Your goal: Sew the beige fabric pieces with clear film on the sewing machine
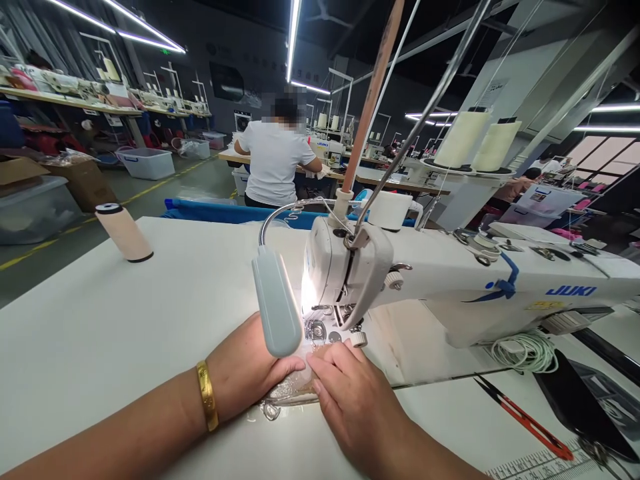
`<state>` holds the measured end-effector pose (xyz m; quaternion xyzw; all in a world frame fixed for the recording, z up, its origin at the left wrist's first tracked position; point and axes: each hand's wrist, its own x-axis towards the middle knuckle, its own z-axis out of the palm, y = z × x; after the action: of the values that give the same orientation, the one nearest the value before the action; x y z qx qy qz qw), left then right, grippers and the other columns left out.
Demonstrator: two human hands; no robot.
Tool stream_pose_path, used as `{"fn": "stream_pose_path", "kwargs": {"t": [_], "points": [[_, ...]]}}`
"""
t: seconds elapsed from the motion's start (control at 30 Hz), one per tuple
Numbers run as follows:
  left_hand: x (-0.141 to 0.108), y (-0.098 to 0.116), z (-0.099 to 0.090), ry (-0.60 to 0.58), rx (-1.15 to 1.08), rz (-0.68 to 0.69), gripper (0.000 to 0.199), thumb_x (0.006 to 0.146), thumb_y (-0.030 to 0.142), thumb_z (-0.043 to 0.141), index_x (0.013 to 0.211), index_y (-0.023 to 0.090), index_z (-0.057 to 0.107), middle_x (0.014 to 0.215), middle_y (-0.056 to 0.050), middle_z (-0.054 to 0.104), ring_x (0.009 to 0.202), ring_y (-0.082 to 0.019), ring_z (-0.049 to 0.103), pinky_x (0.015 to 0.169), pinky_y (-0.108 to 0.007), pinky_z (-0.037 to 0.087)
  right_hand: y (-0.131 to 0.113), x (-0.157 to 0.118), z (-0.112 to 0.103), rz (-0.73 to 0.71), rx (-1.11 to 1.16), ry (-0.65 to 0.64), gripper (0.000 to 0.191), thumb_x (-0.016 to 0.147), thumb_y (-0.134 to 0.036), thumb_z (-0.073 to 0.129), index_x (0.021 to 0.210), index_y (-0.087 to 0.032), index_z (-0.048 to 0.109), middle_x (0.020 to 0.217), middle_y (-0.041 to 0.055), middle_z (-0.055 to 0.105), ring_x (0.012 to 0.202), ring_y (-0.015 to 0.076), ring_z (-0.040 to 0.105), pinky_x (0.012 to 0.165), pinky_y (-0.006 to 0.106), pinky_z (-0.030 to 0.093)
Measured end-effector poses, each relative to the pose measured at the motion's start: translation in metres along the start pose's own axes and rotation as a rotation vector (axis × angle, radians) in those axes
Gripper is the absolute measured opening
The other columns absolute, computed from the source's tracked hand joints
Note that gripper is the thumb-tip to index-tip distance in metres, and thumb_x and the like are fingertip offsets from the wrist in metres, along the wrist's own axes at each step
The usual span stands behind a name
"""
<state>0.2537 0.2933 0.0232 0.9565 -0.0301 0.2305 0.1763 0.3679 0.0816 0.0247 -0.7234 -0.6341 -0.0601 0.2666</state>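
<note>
A small piece of beige sheer fabric (299,383) lies at the front of a white sewing machine (327,260), just before its presser foot and needle plate. My right hand (357,400) is closed on its right side, fingers bent and fingertips pressed together. From the left, my left hand (245,363) rests against it with the thumb stretched toward my right fingertips; a gold bracelet circles that wrist. A grey-green lamp head (277,303) hides the other left fingers, so their grip cannot be seen. Light falls on the needle area.
A peach thread cone (125,233) stands on the white table (75,353) at left. Red thread snips (525,420), a ruler (530,465) and coiled pale cord (523,352) lie at right. Ahead, a person in a white shirt (273,160) sits at another machine.
</note>
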Motion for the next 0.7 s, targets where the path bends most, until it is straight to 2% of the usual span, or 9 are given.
{"fn": "stream_pose_path", "kwargs": {"t": [0.17,0.27,0.4,0.5,0.57,0.7], "points": [[0.003,0.002,-0.001,0.001,0.008,0.023,0.047,0.11,0.056,0.042,0.106,0.021,0.072,0.113,-0.011,0.076,0.106,-0.032,0.068,0.087,-0.044,0.056,-0.001,0.001,0.0,-0.027,-0.012,0.031,0.029,0.1,-0.007,0.044,0.113,-0.019,0.067,0.089,0.006,0.063,0.076,0.0237,0.05,0.066,0.036,0.04],[0.004,0.004,-0.001,0.009,0.06,0.026,0.038,0.108,0.05,0.049,0.103,0.021,0.072,0.115,-0.011,0.075,0.107,-0.032,0.067,0.091,-0.046,0.054,-0.001,0.002,-0.001,-0.034,-0.022,0.036,0.029,0.101,-0.009,0.044,0.114,-0.018,0.067,0.087,0.0058,0.063,0.075,0.0236,0.049,0.067,0.036,0.041],[0.003,0.017,-0.01,-0.017,0.115,0.066,0.017,0.104,0.025,0.055,0.1,0.021,0.071,0.111,-0.008,0.075,0.1,-0.029,0.068,0.095,-0.047,0.051,-0.001,0.004,-0.002,-0.025,-0.034,0.024,0.028,0.101,-0.009,0.044,0.113,-0.018,0.068,0.088,0.0068,0.064,0.077,0.024,0.05,0.069,0.037,0.044],[0.003,0.028,-0.018,-0.069,0.046,0.155,0.026,0.101,0.009,0.051,0.09,0.022,0.071,0.099,-0.005,0.076,0.089,-0.023,0.068,0.091,-0.04,0.05,-0.002,0.006,-0.004,-0.009,-0.028,-0.016,0.028,0.102,-0.009,0.046,0.116,-0.017,0.069,0.09,0.0076,0.064,0.079,0.0246,0.051,0.069,0.038,0.045],[0.003,0.032,-0.022,-0.073,0.013,0.182,0.028,0.099,0.006,0.053,0.086,0.022,0.071,0.093,-0.004,0.076,0.085,-0.022,0.067,0.087,-0.037,0.049,-0.002,0.006,-0.005,0.007,-0.02,-0.048,0.028,0.103,-0.01,0.046,0.116,-0.017,0.069,0.091,0.0078,0.064,0.079,0.0249,0.051,0.07,0.038,0.047],[0.005,0.032,-0.023,-0.089,0.036,0.176,0.027,0.099,0.005,0.052,0.086,0.02,0.072,0.098,-0.005,0.077,0.086,-0.022,0.068,0.081,-0.036,0.048,0.0,0.006,-0.005,0.04,-0.021,-0.073,0.028,0.104,-0.013,0.046,0.12,-0.016,0.069,0.093,0.009,0.064,0.082,0.0264,0.053,0.071,0.04,0.048]]}}
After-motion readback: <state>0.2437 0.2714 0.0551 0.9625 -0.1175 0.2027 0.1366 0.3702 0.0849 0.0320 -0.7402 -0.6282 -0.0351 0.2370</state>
